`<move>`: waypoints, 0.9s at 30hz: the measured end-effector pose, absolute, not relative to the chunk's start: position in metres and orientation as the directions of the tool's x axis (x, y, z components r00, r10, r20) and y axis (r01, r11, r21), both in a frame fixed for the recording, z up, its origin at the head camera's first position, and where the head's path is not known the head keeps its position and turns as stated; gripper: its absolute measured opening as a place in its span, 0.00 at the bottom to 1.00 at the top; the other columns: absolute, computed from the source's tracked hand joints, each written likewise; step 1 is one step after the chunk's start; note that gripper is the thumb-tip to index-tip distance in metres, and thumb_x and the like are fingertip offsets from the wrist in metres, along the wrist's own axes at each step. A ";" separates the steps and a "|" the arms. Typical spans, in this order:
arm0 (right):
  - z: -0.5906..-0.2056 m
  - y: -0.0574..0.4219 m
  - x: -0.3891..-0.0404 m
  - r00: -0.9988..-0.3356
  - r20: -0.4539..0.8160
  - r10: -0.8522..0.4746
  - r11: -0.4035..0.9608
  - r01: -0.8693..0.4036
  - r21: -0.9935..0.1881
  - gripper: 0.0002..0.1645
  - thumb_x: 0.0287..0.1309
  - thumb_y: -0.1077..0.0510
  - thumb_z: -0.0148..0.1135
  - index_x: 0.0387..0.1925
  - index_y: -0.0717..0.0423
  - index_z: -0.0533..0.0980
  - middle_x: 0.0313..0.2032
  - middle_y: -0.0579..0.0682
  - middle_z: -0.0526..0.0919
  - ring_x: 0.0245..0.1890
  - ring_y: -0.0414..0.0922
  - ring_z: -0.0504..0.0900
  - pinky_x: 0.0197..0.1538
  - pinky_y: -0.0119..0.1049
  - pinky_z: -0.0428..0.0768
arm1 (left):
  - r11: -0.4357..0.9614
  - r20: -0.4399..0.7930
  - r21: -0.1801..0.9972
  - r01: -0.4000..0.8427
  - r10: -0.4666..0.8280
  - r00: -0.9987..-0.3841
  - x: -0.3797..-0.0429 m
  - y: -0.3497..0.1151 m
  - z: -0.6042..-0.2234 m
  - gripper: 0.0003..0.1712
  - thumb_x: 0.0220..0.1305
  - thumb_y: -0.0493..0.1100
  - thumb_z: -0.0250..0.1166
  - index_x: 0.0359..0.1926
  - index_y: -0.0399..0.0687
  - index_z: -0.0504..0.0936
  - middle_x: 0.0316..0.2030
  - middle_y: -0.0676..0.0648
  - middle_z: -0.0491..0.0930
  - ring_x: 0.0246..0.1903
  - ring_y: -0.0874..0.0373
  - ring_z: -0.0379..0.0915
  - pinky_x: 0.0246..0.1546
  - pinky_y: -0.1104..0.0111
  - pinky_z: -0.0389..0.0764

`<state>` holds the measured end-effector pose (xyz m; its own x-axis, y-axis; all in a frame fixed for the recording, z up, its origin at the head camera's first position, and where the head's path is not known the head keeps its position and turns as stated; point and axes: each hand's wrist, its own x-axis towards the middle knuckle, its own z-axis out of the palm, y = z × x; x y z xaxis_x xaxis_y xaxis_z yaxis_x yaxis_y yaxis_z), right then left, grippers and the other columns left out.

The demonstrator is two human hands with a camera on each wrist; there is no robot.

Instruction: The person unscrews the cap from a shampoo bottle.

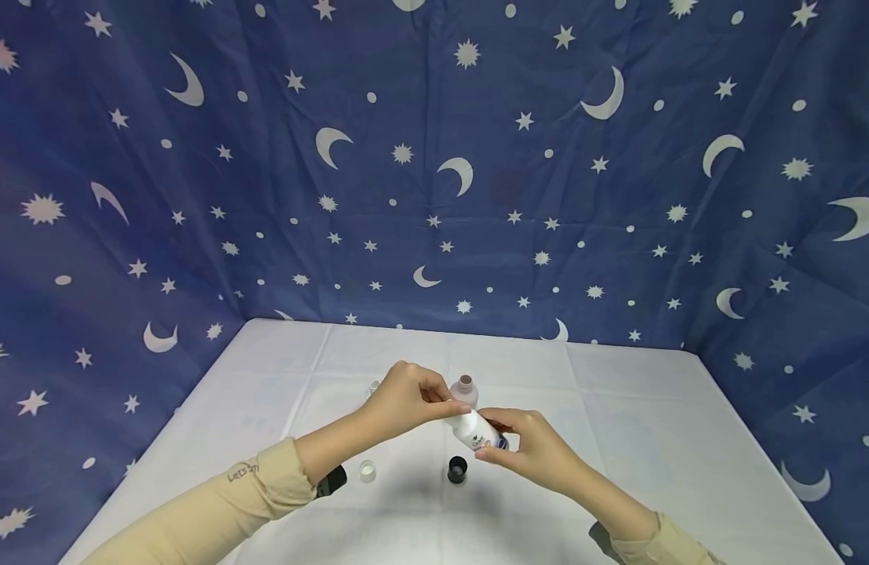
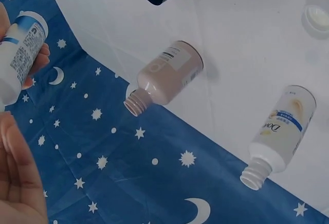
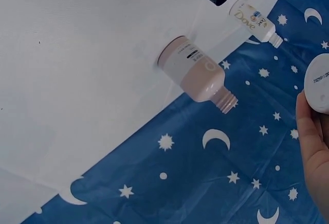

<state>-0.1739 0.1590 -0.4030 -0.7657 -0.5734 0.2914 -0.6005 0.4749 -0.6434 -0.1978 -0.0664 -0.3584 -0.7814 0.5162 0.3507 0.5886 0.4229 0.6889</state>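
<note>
A small white bottle (image 1: 477, 430) with a blue-marked label is held tilted above the table, its top toward the left. My right hand (image 1: 529, 447) grips its body near the base; the round base (image 3: 318, 82) faces the right wrist view. At the bottle's top end, my left hand (image 1: 409, 400) pinches the white cap, mostly hidden by the fingers. Just behind the hands stands an uncapped pink bottle (image 1: 465, 390). An uncapped white Dove bottle (image 2: 282, 129) stands farther left, largely covered by the left hand in the head view.
A black cap (image 1: 457, 470) lies on the white-covered table (image 1: 533, 526) in front of the hands. Left of it is a small clear-and-white cap (image 1: 367, 471). Blue curtain (image 1: 434, 196) with moons and stars hangs behind and at both sides.
</note>
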 end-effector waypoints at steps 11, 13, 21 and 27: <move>-0.405 0.159 -0.174 -0.762 0.306 -0.571 0.441 -0.599 -0.669 0.24 0.55 0.48 0.65 0.50 0.56 0.77 0.43 0.47 0.85 0.40 0.37 0.82 0.47 0.34 0.82 | 0.443 0.324 0.712 0.545 0.482 -0.814 -0.200 -0.068 -0.361 0.17 0.67 0.49 0.57 0.40 0.43 0.86 0.37 0.47 0.86 0.34 0.61 0.81 0.35 0.74 0.80; -0.405 0.159 -0.173 -0.762 0.303 -0.573 0.439 -0.597 -0.671 0.23 0.55 0.48 0.65 0.50 0.56 0.77 0.42 0.46 0.85 0.40 0.36 0.82 0.47 0.34 0.82 | 0.430 0.353 0.700 0.571 0.486 -0.799 -0.201 -0.070 -0.361 0.15 0.68 0.48 0.57 0.43 0.44 0.85 0.41 0.47 0.86 0.39 0.58 0.81 0.40 0.72 0.81; -0.408 0.159 -0.173 -0.772 0.282 -0.569 0.461 -0.584 -0.668 0.23 0.54 0.50 0.66 0.50 0.57 0.77 0.43 0.48 0.85 0.40 0.38 0.83 0.48 0.38 0.82 | 0.349 0.466 0.631 0.693 0.543 -0.698 -0.196 -0.078 -0.360 0.13 0.63 0.42 0.63 0.47 0.44 0.83 0.44 0.48 0.84 0.42 0.59 0.79 0.44 0.71 0.81; -0.409 0.158 -0.172 -0.769 0.274 -0.577 0.446 -0.578 -0.683 0.25 0.55 0.47 0.65 0.51 0.56 0.77 0.43 0.47 0.85 0.41 0.37 0.82 0.50 0.38 0.82 | 0.280 0.520 0.518 0.808 0.647 -0.557 -0.194 -0.083 -0.362 0.15 0.59 0.40 0.66 0.48 0.44 0.82 0.45 0.47 0.84 0.43 0.59 0.79 0.44 0.71 0.81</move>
